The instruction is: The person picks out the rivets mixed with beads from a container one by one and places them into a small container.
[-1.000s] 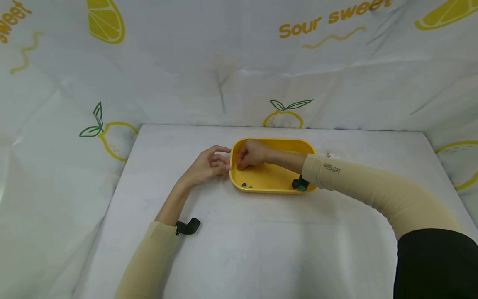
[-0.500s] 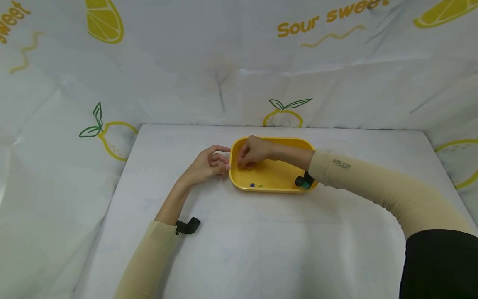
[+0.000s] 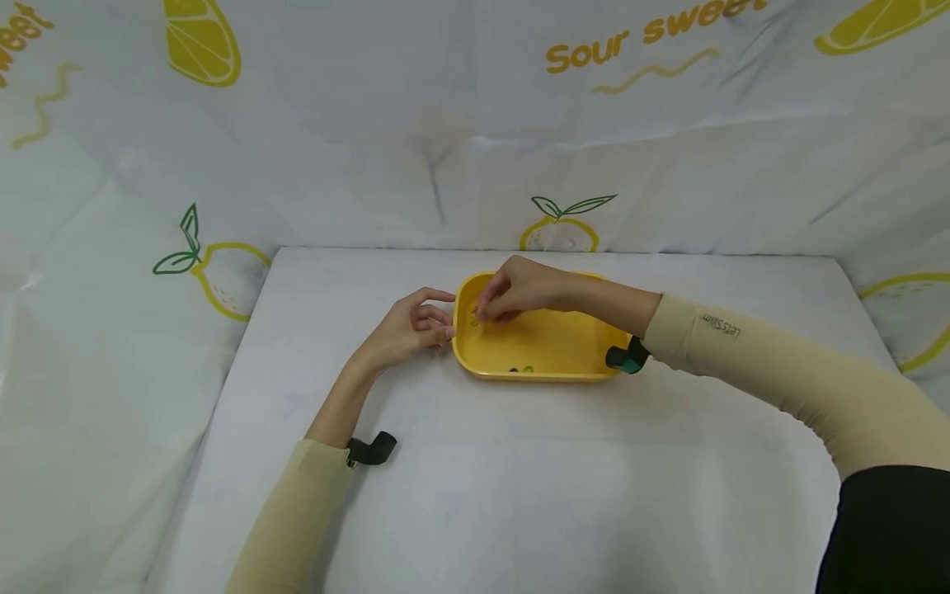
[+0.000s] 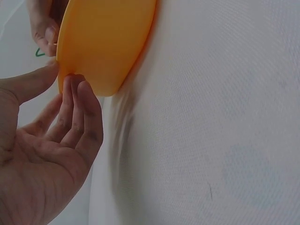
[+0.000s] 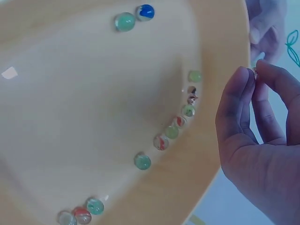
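Note:
A yellow tray (image 3: 571,342) stands on the white table. My left hand (image 3: 408,330) touches its left end, with loosely bent fingers against the outer wall (image 4: 93,56) and the thumb close to the rim. Over the tray's left part, my right hand (image 3: 523,289) pinches a tiny thing, probably a marble; only a sliver (image 5: 255,71) shows between its fingertips. Glass marbles lie in the tray: a blue-and-white one (image 5: 146,12) and a green one (image 5: 125,22) together near the front side, and several, among them a red-streaked marble (image 5: 161,142), along the left end.
White cloth with lemon prints (image 3: 560,235) hangs behind the table (image 3: 475,495). A black wrist camera (image 3: 373,448) sits on the left sleeve, and another (image 3: 627,356) on the right sleeve overlaps the tray's right front corner in the head view.
My right hand has risen from the tray's left floor and moved slightly back and right. The blue and green marbles have rolled right along the front side. The left hand stays in place.

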`<state>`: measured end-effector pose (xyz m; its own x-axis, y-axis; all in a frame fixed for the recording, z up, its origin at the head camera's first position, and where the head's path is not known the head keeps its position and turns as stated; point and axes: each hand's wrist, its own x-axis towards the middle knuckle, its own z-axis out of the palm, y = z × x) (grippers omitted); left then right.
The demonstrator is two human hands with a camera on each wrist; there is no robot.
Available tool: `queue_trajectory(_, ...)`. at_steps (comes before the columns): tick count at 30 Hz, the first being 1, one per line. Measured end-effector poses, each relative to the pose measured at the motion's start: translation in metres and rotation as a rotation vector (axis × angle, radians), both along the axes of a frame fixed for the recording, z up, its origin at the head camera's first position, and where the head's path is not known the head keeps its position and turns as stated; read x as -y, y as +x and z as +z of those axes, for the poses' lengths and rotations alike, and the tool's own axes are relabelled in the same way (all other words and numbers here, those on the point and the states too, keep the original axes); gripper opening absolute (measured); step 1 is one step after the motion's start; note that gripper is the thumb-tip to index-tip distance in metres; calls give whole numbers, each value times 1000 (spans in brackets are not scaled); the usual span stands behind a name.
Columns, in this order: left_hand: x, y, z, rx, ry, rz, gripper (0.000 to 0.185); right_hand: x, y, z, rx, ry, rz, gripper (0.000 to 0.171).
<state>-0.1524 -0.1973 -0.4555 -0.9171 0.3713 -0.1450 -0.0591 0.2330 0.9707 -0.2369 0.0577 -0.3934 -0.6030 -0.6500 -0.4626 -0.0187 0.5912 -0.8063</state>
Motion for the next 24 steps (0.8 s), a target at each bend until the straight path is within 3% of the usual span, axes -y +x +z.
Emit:
queue_trajectory(7,0,0,-1,-3,2,-5,56,-15,1,20,-14,21,-29,21)
queue_trajectory(18,-1,0,-1,-28,-35,-5,56,-50,1,41,-69,-71,-88,17)
queue_trajectory(24,-1,1,-1,-16,-36,2,55,-72,1,51,-77,-53,-139,19)
